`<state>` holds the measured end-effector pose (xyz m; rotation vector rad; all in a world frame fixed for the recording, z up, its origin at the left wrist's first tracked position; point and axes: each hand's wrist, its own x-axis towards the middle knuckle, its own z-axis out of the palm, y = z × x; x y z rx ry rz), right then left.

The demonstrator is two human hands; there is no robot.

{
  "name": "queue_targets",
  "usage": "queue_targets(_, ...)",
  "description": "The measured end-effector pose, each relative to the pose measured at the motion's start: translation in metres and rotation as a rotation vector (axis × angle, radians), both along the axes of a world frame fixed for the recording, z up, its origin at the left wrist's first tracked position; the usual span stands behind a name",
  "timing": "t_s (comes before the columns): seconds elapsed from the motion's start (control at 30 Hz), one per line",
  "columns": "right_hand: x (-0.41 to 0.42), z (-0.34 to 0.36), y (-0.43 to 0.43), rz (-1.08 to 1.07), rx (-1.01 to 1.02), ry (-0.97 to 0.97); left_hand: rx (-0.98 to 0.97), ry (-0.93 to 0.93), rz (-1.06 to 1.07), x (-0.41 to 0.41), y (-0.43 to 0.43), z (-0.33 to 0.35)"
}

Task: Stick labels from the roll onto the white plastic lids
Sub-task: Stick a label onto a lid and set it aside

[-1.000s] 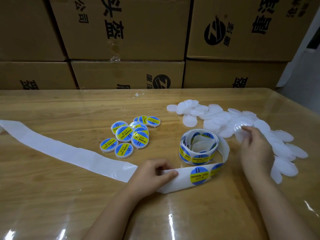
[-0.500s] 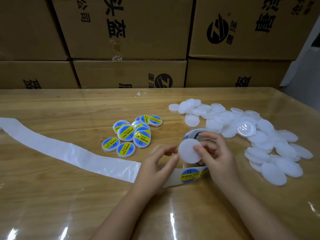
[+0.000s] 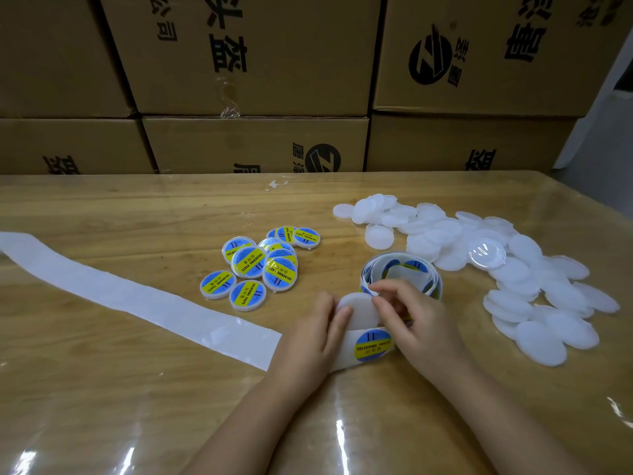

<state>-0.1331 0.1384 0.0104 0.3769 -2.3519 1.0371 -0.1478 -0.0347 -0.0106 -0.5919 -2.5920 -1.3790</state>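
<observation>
Across the upper half of the frame stand stacked cardboard boxes, and below them the glossy tabletop fills the rest. From the left edge a long bare backing strip runs diagonally down toward lower centre, where it passes under your left hand. At centre right the blank lids lie in a loose, overlapping heap. Left of centre is the smaller cluster of labelled lids. Between the two heaps sits the label roll, loosely coiled, just above your hands.

Your right hand pinches the right edge of one white lid between thumb and forefinger. The fingers of your left hand curl against its left edge. You hold the lid tilted, just above the strip. Directly below it the next label lies on the strip, not yet peeled.

Both hands are busy with the lid, so nothing firm pins the strip. On that slick tabletop it will probably slide when you start peeling, and the label could then lift crooked or fold onto itself. The coil is slack, so a tug may also drag the roll into the blank lids. If the lid is still tilted when it meets the label, expect an off-centre or creased result.
</observation>
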Motion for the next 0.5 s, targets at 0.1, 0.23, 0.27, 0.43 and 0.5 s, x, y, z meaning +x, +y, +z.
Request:
queue_targets(0.1, 0.001, 0.002, 0.001, -0.014, 0.054, 0.020, -0.018, 0.006, 0.042, -0.001, -0.003, 0.001)
queue_targets(0.23, 0.002, 0.004, 0.005, 0.046, 0.221, 0.002, -0.051, 0.022, 0.145, -0.007, -0.010, 0.003)
queue_targets(0.27, 0.002, 0.004, 0.006, 0.048, 0.273, -0.019, -0.060, 0.020, 0.170, -0.009, -0.013, 0.003)
queue_targets(0.43, 0.000, 0.002, 0.004, 0.120, 0.345, -0.075, -0.243, 0.060, 0.289, -0.014, -0.019, 0.002)
queue_targets(0.5, -0.001, 0.002, 0.003, 0.139, 0.343, -0.081, -0.327, 0.146, 0.301, -0.013, -0.018, 0.002)
